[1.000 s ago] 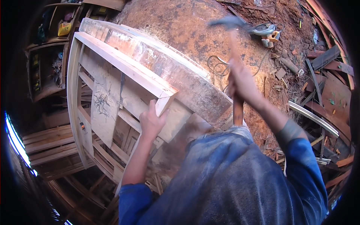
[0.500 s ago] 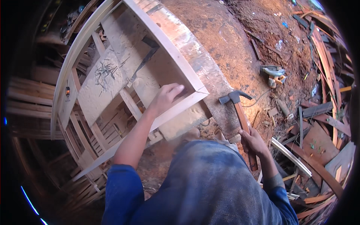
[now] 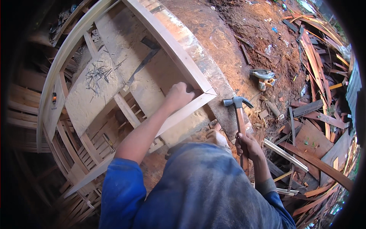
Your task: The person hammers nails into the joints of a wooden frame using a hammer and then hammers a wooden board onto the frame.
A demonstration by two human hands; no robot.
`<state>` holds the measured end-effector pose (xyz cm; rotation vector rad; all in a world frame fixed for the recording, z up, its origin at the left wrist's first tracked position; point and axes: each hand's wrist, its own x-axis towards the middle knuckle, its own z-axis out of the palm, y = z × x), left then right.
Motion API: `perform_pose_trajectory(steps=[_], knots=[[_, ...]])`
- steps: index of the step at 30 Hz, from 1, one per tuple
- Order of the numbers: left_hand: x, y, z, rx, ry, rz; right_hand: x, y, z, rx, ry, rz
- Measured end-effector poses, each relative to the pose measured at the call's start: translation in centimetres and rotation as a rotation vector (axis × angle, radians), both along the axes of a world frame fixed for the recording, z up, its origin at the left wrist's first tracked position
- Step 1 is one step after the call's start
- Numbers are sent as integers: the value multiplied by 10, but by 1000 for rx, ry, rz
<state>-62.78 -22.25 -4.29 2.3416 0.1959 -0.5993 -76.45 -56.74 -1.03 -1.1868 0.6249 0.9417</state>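
My right hand (image 3: 248, 146) is wrapped round the wooden handle of a claw hammer (image 3: 239, 105), whose dark metal head stands just right of the corner of a pale wooden frame (image 3: 187, 63). My left hand (image 3: 179, 96) is at the inner side of that corner, its fingers curled in against the wood. What lies in its fingers, if anything, is hidden. The frame has a mitred joint at this corner and a long curved rail (image 3: 57, 63) on its far left. A loose pile of nails (image 3: 98, 75) lies on a dusty board inside the frame.
A small orange-and-black tool (image 3: 54, 98) rests at the curved rail. On the brown ground to the right sits a power tool (image 3: 263, 78) with a greyish-green body. Scrap boards and offcuts (image 3: 312, 141) are heaped at the right. Slatted wood (image 3: 91, 150) shows beneath the frame.
My left hand has moved slightly right, deeper into the corner, and its fingers have curled more. My right hand has shifted up the handle toward the hammer head. The view has shifted slightly.
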Motion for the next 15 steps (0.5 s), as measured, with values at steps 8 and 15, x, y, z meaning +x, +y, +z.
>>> perform_pose_trajectory(steps=[8, 15], knots=[[10, -11, 8, 287, 87, -47, 65, -38, 19, -164, -181, 135], [8, 4, -16, 176, 7, -19, 120, -21, -10, -109, -345, 77]])
